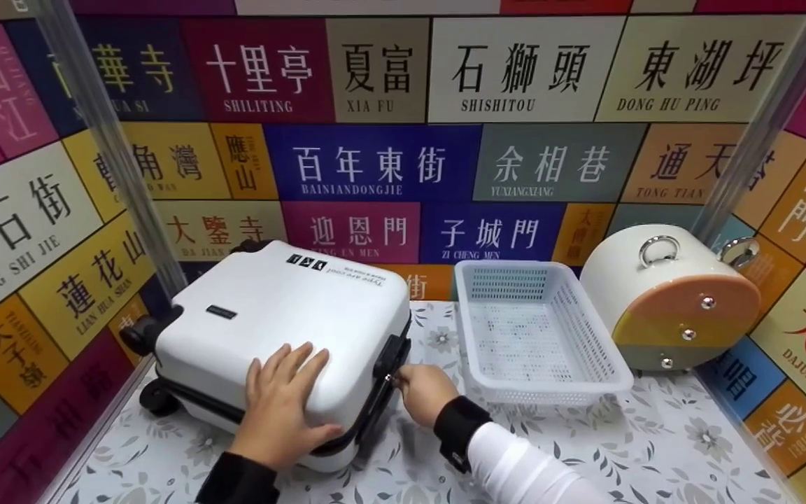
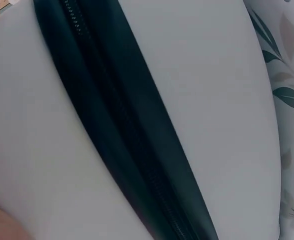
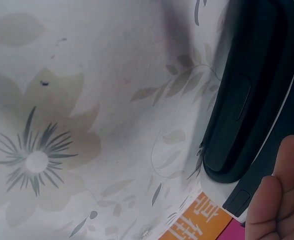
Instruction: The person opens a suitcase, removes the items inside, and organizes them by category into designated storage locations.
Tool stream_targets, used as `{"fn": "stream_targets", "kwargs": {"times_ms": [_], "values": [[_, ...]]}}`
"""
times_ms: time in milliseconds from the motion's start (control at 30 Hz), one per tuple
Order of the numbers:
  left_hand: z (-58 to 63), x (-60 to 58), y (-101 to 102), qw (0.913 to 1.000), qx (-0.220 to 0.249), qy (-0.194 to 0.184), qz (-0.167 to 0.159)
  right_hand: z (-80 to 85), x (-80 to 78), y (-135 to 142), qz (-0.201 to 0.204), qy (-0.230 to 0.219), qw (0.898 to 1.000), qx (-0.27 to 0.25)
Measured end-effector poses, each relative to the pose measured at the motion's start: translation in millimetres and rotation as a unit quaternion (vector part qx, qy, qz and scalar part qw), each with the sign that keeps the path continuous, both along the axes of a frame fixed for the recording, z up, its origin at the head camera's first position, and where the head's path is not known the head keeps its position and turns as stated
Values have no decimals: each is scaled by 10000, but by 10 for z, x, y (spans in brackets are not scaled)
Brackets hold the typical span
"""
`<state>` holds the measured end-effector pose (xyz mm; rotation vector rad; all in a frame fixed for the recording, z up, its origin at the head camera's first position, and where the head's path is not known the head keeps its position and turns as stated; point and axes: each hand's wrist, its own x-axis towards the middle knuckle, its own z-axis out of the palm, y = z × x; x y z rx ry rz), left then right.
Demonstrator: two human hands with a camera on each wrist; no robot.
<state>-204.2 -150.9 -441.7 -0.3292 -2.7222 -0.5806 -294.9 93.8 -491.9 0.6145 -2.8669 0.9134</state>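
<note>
A white hard-shell suitcase [image 1: 284,308] lies flat on the floral-patterned cloth. My left hand [image 1: 284,406] rests on its upper shell near the front corner, with the fingers spread. In the left wrist view, the black zipper band [image 2: 132,120] runs diagonally between the two shell halves. At the suitcase's right side, my right hand [image 1: 427,395] has its fingers curled and pinches a small metal zipper pull [image 1: 387,377] just below the black lock [image 1: 389,355]. In the right wrist view, a black handle [image 3: 252,95] stands out from the suitcase near my fingers [image 3: 264,205].
Right of the suitcase stands a white plastic basket [image 1: 483,385] with perforated walls. A rounded cream container [image 1: 613,280] with a striped front and metal knobs sits behind it to the right. Panels with printed characters [image 1: 375,161] enclose the table at back and sides.
</note>
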Motion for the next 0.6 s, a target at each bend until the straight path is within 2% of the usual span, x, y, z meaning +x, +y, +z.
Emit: {"fn": "stream_targets", "kwargs": {"times_ms": [400, 600], "values": [[-28, 32, 10, 9998, 119, 132, 25, 6, 6, -30, -17, -72, 10000, -43], [-34, 25, 54, 9996, 239, 117, 12, -8, 4, 3, -77, -279, 9996, -42]]}}
